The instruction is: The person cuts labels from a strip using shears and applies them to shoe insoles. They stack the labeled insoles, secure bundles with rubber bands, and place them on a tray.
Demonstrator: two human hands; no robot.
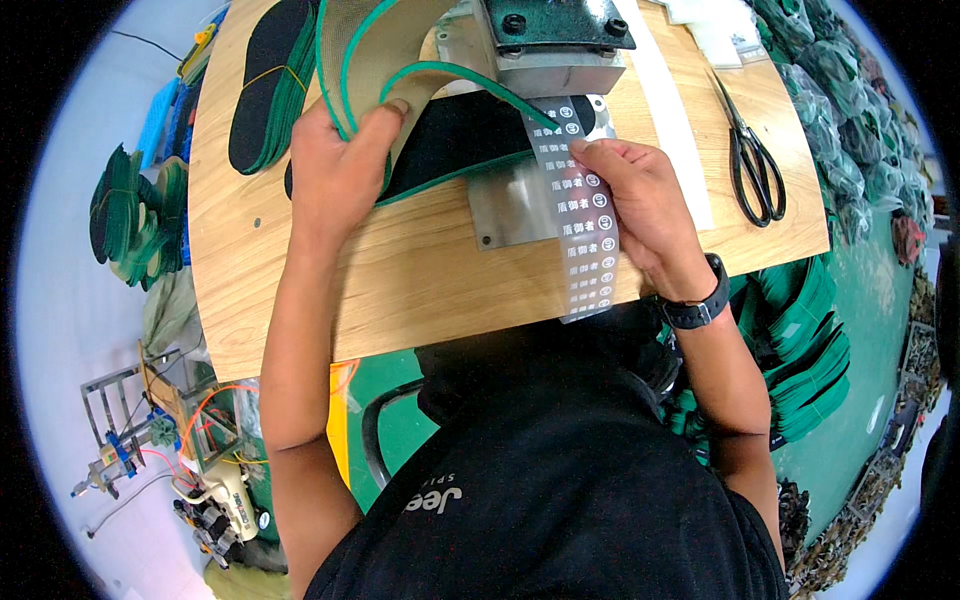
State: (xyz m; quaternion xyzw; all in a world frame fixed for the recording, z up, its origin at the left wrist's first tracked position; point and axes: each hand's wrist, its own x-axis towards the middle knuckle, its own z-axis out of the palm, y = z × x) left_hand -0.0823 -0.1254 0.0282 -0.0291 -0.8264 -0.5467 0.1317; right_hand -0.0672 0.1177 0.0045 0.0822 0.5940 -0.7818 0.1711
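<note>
My left hand (345,165) is closed round several bent insoles (420,85), black on one face and tan on the other, with green edges. One black insole (450,140) lies flatter, its end reaching under the metal block of a press (560,70). Between thumb and fingers, my right hand (640,195) pinches the edge of a clear strip of white printed transfer labels (580,225). The strip runs from below the press block, over the metal base plate (510,205), to the table's front edge. Its upper end overlaps the insole's tip.
A banded stack of black insoles (270,90) lies left on the wooden table (270,300). Black scissors (752,165) and a white paper strip (670,120) are at right. Bagged green goods (840,90) and insole piles (800,350) stand beyond the right edge.
</note>
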